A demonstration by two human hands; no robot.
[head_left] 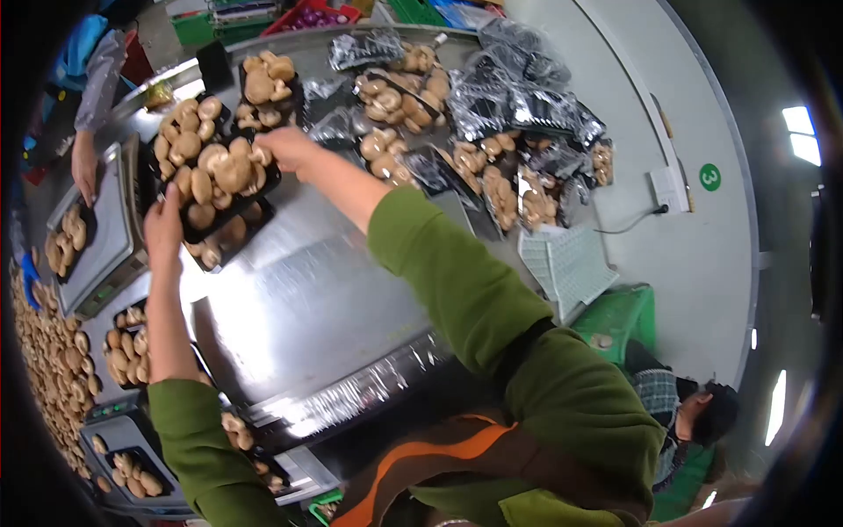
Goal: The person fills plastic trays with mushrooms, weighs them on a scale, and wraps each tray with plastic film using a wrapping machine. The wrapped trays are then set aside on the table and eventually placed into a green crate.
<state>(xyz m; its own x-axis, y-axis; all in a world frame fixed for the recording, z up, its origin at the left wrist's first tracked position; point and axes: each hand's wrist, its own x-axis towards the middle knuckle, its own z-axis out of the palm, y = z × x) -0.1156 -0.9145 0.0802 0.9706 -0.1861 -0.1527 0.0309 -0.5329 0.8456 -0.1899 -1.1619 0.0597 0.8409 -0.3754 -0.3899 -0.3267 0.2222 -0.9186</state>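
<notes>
Between my two hands is a black tray of mushrooms (230,171), heaped with brown caps. My left hand (164,227) grips its near left side, and my right hand (288,151) has its far right corner. Below and beside it lie more filled trays, one partly hidden under it (230,235) and another just behind it (186,127). A further mushroom tray (266,83) sits past my right hand. The steel work surface (316,281) shows below my right forearm.
Wrapped mushroom packs (399,97) and crumpled clear film with black trays (518,92) pile at the back right. At left, a co-worker's hand (83,167) is by a tray on a scale (114,228). Loose mushrooms (53,369) heap at far left. A person sits at lower right.
</notes>
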